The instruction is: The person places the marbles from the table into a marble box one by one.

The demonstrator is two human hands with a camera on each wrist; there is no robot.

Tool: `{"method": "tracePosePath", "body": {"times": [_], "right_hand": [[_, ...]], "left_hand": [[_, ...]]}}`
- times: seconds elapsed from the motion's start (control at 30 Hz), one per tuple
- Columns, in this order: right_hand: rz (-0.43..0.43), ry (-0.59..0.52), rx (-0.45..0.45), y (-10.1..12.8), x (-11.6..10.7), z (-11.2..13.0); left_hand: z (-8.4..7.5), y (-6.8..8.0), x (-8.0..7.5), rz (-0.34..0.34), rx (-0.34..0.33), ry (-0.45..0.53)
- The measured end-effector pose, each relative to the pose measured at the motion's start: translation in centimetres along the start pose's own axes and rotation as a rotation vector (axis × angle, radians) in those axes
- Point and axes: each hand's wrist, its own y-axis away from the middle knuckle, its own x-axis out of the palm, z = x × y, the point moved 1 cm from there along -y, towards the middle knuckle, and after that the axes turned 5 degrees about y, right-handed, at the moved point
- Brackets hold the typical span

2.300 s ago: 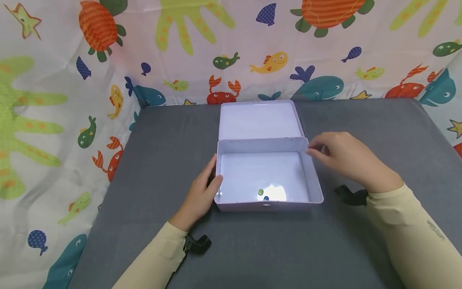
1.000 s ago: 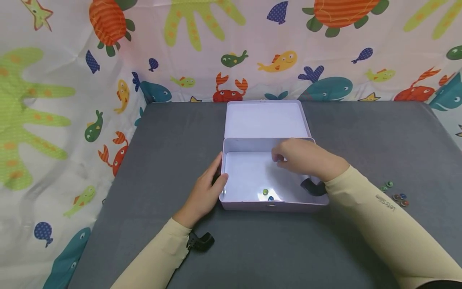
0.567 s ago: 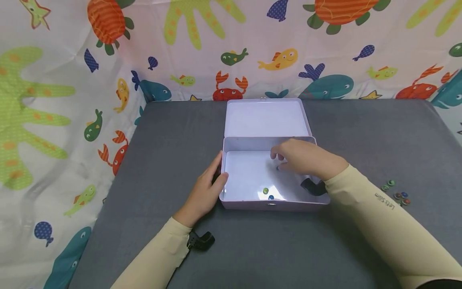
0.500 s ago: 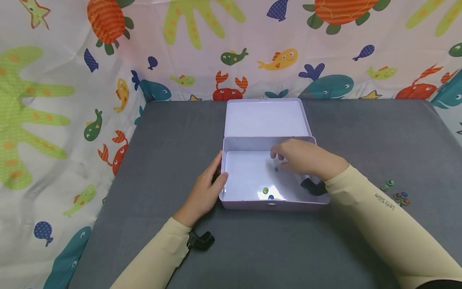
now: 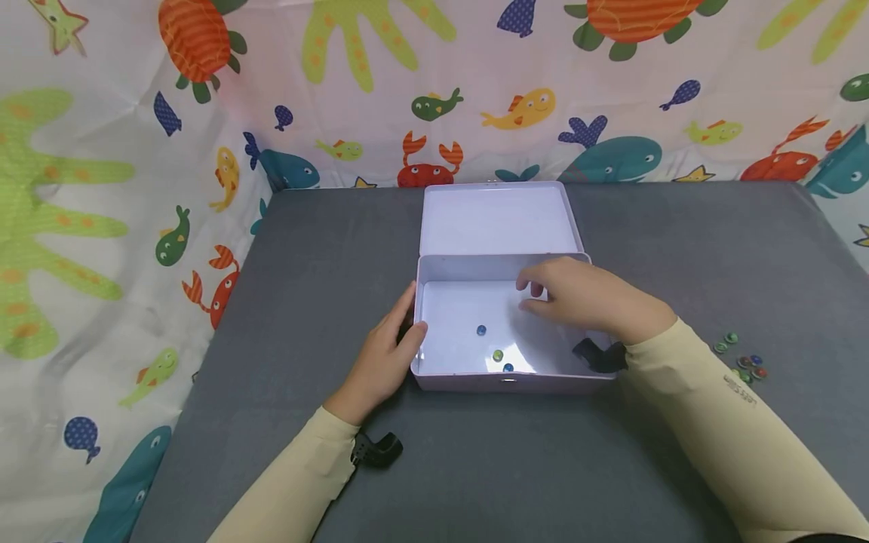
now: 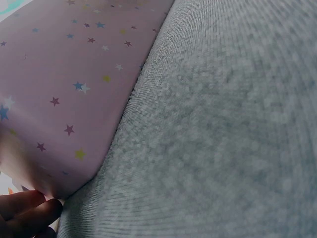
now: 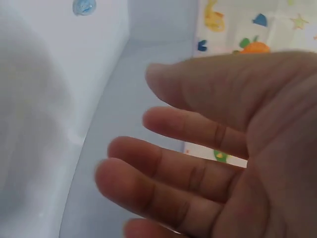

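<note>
A pale tin box (image 5: 516, 383) stands with its lid (image 5: 498, 219) folded back; its outer wall (image 6: 64, 74) is pink with small stars. My left hand (image 5: 380, 358) holds its left side, thumb at the rim and fingers along the outside. Inside lie a blue marble (image 5: 481, 330), a green marble (image 5: 498, 355) and a second blue marble (image 5: 508, 368) near the front wall. Over the box's right half is my right hand (image 5: 577, 294), thumb and fingers apart with nothing between them. The right wrist view shows the blue marble (image 7: 84, 6) beyond the fingertips.
Several small marbles, green, blue and reddish (image 5: 756, 360), lie on the grey tabletop (image 5: 326, 256) right of the box, partly behind the right forearm. A sea-animal curtain (image 5: 380, 143) hangs along the back and sides.
The right hand moved from the box's right rim to inside it and let go of a blue marble, which rolled left and forward. The left hand stays on the box.
</note>
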Motion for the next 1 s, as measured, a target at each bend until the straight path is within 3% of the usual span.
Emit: {"method": "tracePosePath", "body": {"times": [0.43,0.77,1.0], "right_hand": [[-0.079,-0.043,0.012,2.7,-1.9,-1.0],[-0.166,-0.085,0.107,5.3,-3.2,-4.0],[-0.151,-0.072,0.181,7.8,-3.3,-6.8]], "left_hand": [[-0.1,-0.1,0.0,-0.002,0.001,-0.001],[0.0,0.0,-0.1,-0.002,0.001,0.0],[0.1,-0.1,-0.1,-0.004,0.001,-0.01]]}}
